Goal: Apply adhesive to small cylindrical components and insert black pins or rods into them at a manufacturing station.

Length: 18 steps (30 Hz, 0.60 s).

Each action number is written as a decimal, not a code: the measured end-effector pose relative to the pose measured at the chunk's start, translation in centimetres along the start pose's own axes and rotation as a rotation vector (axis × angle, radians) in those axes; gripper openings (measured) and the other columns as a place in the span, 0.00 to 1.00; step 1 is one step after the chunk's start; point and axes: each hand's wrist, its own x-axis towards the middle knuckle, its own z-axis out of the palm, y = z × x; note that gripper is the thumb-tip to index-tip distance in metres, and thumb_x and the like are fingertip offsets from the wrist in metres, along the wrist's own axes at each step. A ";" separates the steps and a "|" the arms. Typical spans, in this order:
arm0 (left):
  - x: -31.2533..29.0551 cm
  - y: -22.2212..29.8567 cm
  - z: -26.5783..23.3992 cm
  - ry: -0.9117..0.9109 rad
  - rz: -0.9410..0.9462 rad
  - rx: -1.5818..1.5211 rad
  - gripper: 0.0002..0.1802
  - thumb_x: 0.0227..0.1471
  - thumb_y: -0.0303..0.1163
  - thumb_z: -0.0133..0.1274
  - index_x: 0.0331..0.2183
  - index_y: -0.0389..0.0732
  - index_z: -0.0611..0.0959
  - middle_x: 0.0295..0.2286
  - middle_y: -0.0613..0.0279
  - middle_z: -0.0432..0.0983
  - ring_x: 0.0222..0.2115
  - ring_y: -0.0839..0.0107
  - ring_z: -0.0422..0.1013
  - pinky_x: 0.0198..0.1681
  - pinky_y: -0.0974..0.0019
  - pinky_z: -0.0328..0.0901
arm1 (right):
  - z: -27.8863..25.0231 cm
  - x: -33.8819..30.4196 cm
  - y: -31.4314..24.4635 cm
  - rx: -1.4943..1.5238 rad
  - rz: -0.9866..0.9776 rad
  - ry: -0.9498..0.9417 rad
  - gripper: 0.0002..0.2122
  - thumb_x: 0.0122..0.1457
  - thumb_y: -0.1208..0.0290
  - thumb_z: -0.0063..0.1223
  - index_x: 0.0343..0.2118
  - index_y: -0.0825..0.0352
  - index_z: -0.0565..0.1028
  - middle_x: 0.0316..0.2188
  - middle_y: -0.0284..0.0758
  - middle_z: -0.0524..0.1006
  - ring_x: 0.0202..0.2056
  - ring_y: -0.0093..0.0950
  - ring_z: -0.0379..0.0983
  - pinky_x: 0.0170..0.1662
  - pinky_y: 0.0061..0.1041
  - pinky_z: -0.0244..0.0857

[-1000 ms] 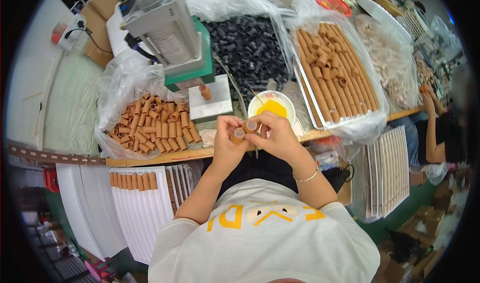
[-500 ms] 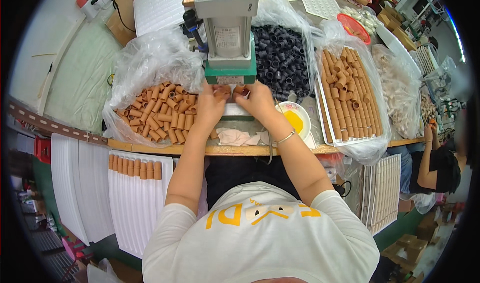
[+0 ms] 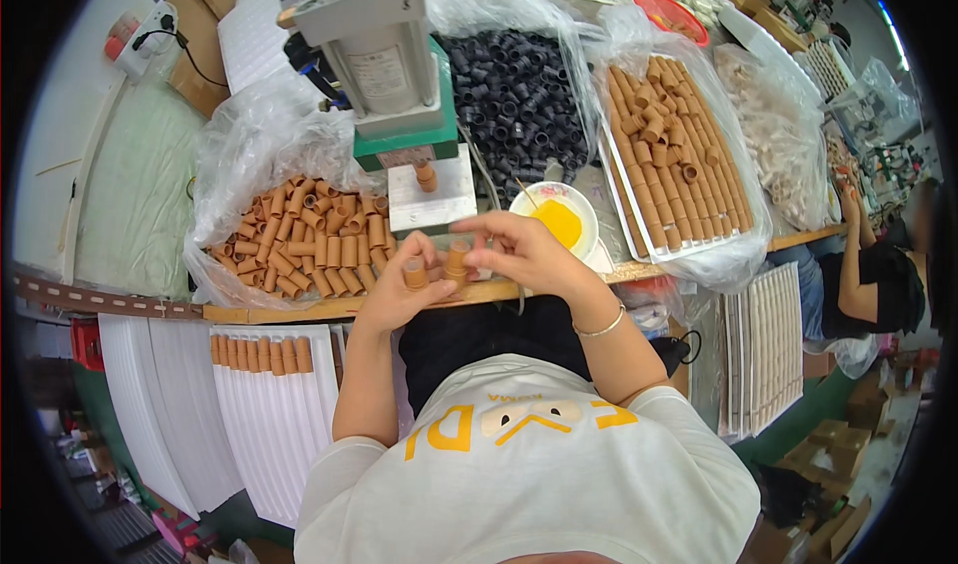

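Tubes: two short brown tubes were held upright just above the near edge of the tabletop (image 3: pixel 299 310), one tube (image 3: pixel 415 273) in the left hand (image 3: pixel 397 294), the other tube (image 3: pixel 458 258) between both hands.
Left hand: its fingers were closed around the first tube.
Right hand: the right hand (image 3: pixel 529 255) pinched the top of the second tube with thumb and forefinger; the other fingers were spread loose.
Step in hand: it seemed the two pieces were being handled together, just in front of the press (image 3: pixel 384 55).
Next move: it would probably call for a steady, straight hold, so that the tubes stay upright.
Press plate: one more tube (image 3: pixel 426 176) stood on the grey plate (image 3: pixel 431 205) under the press.
Around: a bag of brown tubes (image 3: pixel 309 245) lay to the left, black rings (image 3: pixel 514 95) behind, a tray of long tubes (image 3: pixel 674 165) to the right, and a yellow bowl (image 3: pixel 556 220) just beside the right hand.
In the way: the bowl and the plate stood near the hands, so little free room was left.
Other person: an arm (image 3: pixel 858 265) was at work far right, well apart.
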 end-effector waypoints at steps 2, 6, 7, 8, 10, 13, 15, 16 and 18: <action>0.8 -0.9 0.7 -0.007 -0.012 0.101 0.21 0.48 0.20 0.60 0.33 0.44 0.62 0.38 0.59 0.74 0.39 0.72 0.73 0.39 0.68 0.68 | -0.4 -1.3 0.3 -0.093 -0.033 0.044 0.10 0.55 0.73 0.61 0.40 0.69 0.78 0.23 0.26 0.70 0.22 0.13 0.61 0.25 0.14 0.57; 1.9 -1.2 4.6 0.154 0.052 0.515 0.24 0.45 0.22 0.63 0.35 0.41 0.64 0.34 0.59 0.74 0.34 0.71 0.73 0.38 0.68 0.68 | -0.9 -2.9 0.3 -0.251 -0.034 0.176 0.09 0.53 0.74 0.62 0.37 0.69 0.78 0.23 0.27 0.71 0.22 0.14 0.62 0.25 0.16 0.58; 1.9 -1.2 5.5 0.258 0.072 0.634 0.23 0.44 0.22 0.63 0.36 0.40 0.64 0.33 0.57 0.74 0.33 0.70 0.73 0.37 0.68 0.68 | -0.9 -3.1 0.4 -0.292 -0.016 0.237 0.09 0.53 0.75 0.62 0.37 0.69 0.78 0.23 0.27 0.71 0.22 0.15 0.62 0.26 0.16 0.59; 2.0 -1.8 5.8 0.297 0.087 0.672 0.23 0.45 0.22 0.63 0.37 0.39 0.64 0.33 0.55 0.74 0.32 0.67 0.74 0.37 0.67 0.68 | -0.8 -3.2 0.4 -0.283 -0.016 0.226 0.09 0.53 0.75 0.62 0.37 0.69 0.78 0.23 0.27 0.71 0.22 0.15 0.62 0.26 0.16 0.59; 1.6 -2.7 5.9 0.344 0.148 0.577 0.25 0.45 0.21 0.62 0.43 0.38 0.67 0.34 0.55 0.73 0.34 0.67 0.73 0.38 0.67 0.68 | -0.6 -3.0 0.4 -0.323 -0.057 0.237 0.10 0.52 0.75 0.62 0.37 0.69 0.78 0.24 0.29 0.73 0.23 0.16 0.65 0.27 0.17 0.62; 0.5 -1.4 5.0 0.460 0.184 0.780 0.23 0.46 0.22 0.58 0.46 0.37 0.71 0.35 0.53 0.72 0.37 0.63 0.71 0.41 0.64 0.66 | -4.1 -2.3 1.8 -0.442 -0.043 0.343 0.10 0.52 0.71 0.62 0.36 0.66 0.78 0.26 0.34 0.76 0.26 0.25 0.72 0.31 0.24 0.67; -0.5 -1.2 1.4 0.575 0.249 1.039 0.16 0.48 0.26 0.57 0.40 0.36 0.75 0.33 0.48 0.68 0.37 0.52 0.67 0.42 0.59 0.63 | -9.0 -2.0 4.0 -0.441 0.126 0.587 0.08 0.53 0.67 0.61 0.31 0.66 0.80 0.28 0.40 0.80 0.29 0.30 0.78 0.33 0.27 0.69; -1.1 -1.2 -0.1 0.686 0.226 1.170 0.16 0.47 0.29 0.58 0.39 0.36 0.74 0.33 0.48 0.70 0.37 0.50 0.69 0.41 0.58 0.64 | -11.1 -1.8 4.8 -0.626 0.152 0.632 0.08 0.52 0.66 0.62 0.30 0.66 0.81 0.26 0.40 0.80 0.28 0.32 0.78 0.32 0.28 0.69; -2.1 -1.1 -1.9 0.811 0.189 1.305 0.17 0.47 0.31 0.60 0.38 0.37 0.74 0.32 0.47 0.71 0.36 0.48 0.70 0.39 0.56 0.65 | -12.5 -0.6 6.0 -0.807 0.171 0.657 0.09 0.52 0.64 0.62 0.29 0.65 0.81 0.24 0.39 0.80 0.27 0.34 0.78 0.32 0.29 0.69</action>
